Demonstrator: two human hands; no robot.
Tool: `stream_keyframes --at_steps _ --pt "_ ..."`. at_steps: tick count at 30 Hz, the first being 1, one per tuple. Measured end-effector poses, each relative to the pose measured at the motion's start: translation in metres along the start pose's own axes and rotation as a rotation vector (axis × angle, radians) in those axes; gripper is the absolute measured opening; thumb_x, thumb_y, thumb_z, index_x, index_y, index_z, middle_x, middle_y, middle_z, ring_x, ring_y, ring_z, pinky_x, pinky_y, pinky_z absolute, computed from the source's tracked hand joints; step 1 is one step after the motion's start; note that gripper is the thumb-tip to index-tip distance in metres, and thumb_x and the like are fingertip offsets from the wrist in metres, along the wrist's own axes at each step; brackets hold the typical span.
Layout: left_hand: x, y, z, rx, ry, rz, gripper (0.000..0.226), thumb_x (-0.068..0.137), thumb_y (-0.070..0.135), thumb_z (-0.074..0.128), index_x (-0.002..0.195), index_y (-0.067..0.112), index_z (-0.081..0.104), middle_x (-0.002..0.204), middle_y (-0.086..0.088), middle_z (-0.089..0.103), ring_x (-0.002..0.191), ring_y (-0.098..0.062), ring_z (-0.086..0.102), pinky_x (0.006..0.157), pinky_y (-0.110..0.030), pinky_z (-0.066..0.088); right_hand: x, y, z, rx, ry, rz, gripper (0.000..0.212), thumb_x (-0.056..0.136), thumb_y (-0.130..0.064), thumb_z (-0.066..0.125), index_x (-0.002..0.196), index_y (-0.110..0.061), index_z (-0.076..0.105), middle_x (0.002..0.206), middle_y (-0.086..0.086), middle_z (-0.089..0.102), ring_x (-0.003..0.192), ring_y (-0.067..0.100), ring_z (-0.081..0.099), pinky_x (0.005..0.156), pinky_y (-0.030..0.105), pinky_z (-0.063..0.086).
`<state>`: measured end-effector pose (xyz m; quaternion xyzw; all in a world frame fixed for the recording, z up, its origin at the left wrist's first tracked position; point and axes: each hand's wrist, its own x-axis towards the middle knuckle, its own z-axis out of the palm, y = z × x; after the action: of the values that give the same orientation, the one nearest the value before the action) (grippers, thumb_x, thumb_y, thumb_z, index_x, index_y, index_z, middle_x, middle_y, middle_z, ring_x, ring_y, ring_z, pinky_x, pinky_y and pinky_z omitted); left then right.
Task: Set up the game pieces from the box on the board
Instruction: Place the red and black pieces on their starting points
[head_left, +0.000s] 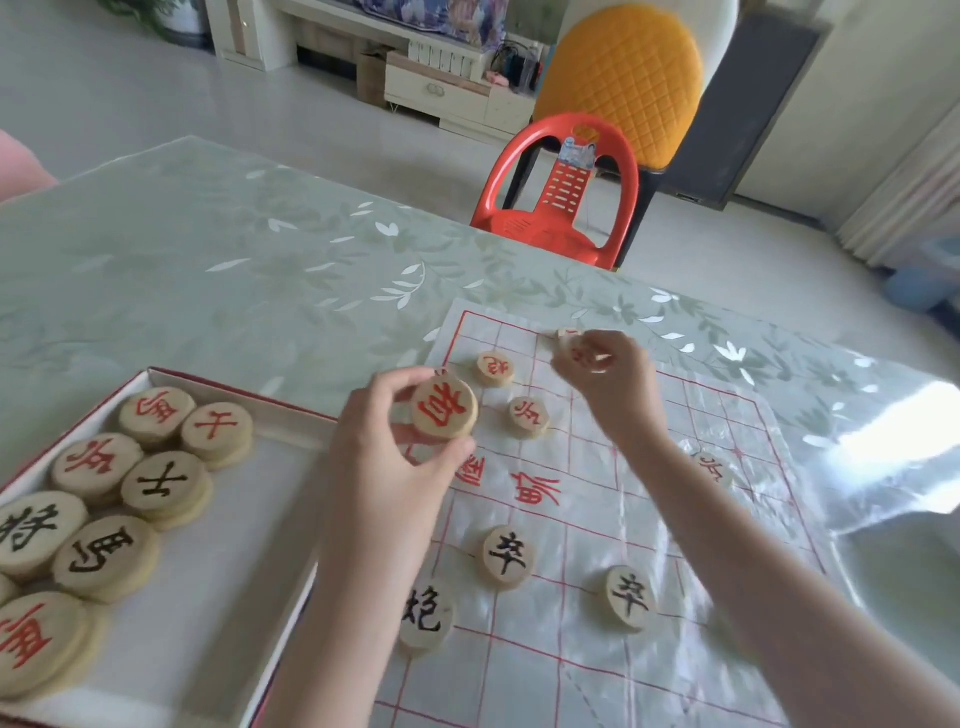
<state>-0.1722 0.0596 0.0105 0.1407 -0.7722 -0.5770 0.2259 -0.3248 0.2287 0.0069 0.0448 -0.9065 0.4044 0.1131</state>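
A thin plastic board (587, 525) with a red grid lies on the table. Round wooden pieces stand on it, among them two red-marked ones (495, 368) (529, 417) and black-marked ones (507, 556) (627, 597) (426, 618). My left hand (387, 452) holds a large red-marked piece (444, 408) above the board's left edge. At the board's far edge my right hand (605, 379) pinches a smaller red-marked piece (570, 343). The open box (197, 545) at the left holds several more pieces (104, 514).
The table (234, 270) has a green leaf-patterned cover. A red plastic chair (561, 197) stands at its far edge, with a yellow-backed chair (623, 73) behind it. Low white furniture (447, 93) lines the back wall.
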Motion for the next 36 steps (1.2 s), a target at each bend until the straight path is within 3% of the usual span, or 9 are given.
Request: stream_keyframes --at_steps 5,10,15,19,23,26,29,32,36 --pt "-0.008 0.001 0.029 -0.013 -0.051 0.002 0.055 0.062 0.016 0.081 0.105 0.038 0.055 0.11 0.015 0.058 0.092 -0.016 0.064 0.082 -0.044 0.052 0.06 0.059 -0.024 -0.174 0.009 0.205 0.034 0.074 -0.027 0.07 0.103 -0.012 0.059 0.088 0.0 0.051 0.088 0.023 0.049 0.065 0.027 0.036" --pt "-0.001 -0.003 0.035 0.039 -0.047 -0.012 0.055 0.061 0.021 0.081 0.105 0.042 0.054 0.109 0.019 0.056 0.093 -0.014 0.064 0.079 -0.042 0.053 0.091 0.074 -0.016 -0.209 -0.001 0.226 0.03 0.069 -0.017 0.07 0.058 -0.01 0.043 0.056 0.005 0.037 0.063 0.024 0.037 0.048 0.03 0.019" --pt "0.0 -0.003 0.037 0.041 -0.052 -0.023 0.055 0.061 0.02 0.082 0.103 0.041 0.055 0.108 0.019 0.057 0.088 -0.013 0.064 0.077 -0.04 0.053 0.093 0.083 -0.005 -0.199 -0.044 0.265 0.036 0.072 -0.018 0.072 0.096 0.007 0.062 0.087 0.021 0.059 0.086 0.034 0.053 0.073 0.04 0.045" --pt "-0.001 -0.002 0.038 0.051 -0.068 -0.022 0.055 0.061 0.019 0.081 0.104 0.041 0.055 0.108 0.019 0.057 0.085 -0.01 0.064 0.075 -0.038 0.053 0.081 0.076 -0.012 -0.239 0.004 0.204 0.053 0.077 -0.029 0.072 0.124 -0.011 0.054 0.127 0.012 0.05 0.122 0.03 0.039 0.103 0.036 0.035" --pt "-0.004 0.003 0.037 0.052 -0.082 -0.035 0.054 0.063 0.021 0.08 0.107 0.04 0.055 0.108 0.018 0.058 0.088 -0.008 0.064 0.078 -0.037 0.053 0.033 0.019 -0.017 0.072 -0.095 0.003 0.019 0.088 -0.025 0.059 0.099 -0.011 0.067 0.098 0.002 0.067 0.079 0.001 0.063 0.065 0.014 0.044" --pt "-0.006 0.008 0.037 0.082 -0.089 -0.024 0.053 0.065 0.023 0.08 0.108 0.041 0.054 0.107 0.018 0.058 0.086 -0.001 0.062 0.076 -0.032 0.053 -0.022 -0.033 -0.018 0.266 -0.53 -0.007 0.025 0.09 -0.032 0.055 0.096 -0.012 0.067 0.085 0.007 0.071 0.061 0.011 0.063 0.048 0.024 0.046" --pt "-0.007 0.009 0.037 0.086 -0.099 -0.026 0.054 0.065 0.019 0.08 0.108 0.04 0.055 0.106 0.019 0.058 0.081 0.004 0.061 0.074 -0.033 0.053 -0.047 -0.049 -0.015 0.295 -0.692 -0.024 0.016 0.086 -0.027 0.063 0.094 -0.015 0.069 0.086 0.01 0.072 0.06 0.021 0.058 0.05 0.03 0.048" --pt "-0.007 0.008 0.036 0.071 -0.091 -0.056 0.059 0.067 0.019 0.079 0.115 0.039 0.052 0.11 0.019 0.058 0.087 0.0 0.062 0.078 -0.034 0.052 -0.039 -0.045 -0.007 0.344 -0.649 0.004 0.012 0.084 -0.018 0.067 0.09 -0.009 0.07 0.081 0.016 0.071 0.06 0.025 0.055 0.053 0.031 0.046" --pt "-0.004 0.002 0.031 0.048 -0.061 -0.079 0.058 0.072 0.016 0.076 0.115 0.041 0.047 0.113 0.02 0.055 0.083 0.004 0.061 0.074 -0.021 0.048 0.019 -0.029 0.006 0.229 -0.244 0.039 0.014 0.081 -0.011 0.067 0.093 -0.004 0.07 0.073 0.004 0.068 0.054 0.002 0.058 0.052 0.012 0.044"
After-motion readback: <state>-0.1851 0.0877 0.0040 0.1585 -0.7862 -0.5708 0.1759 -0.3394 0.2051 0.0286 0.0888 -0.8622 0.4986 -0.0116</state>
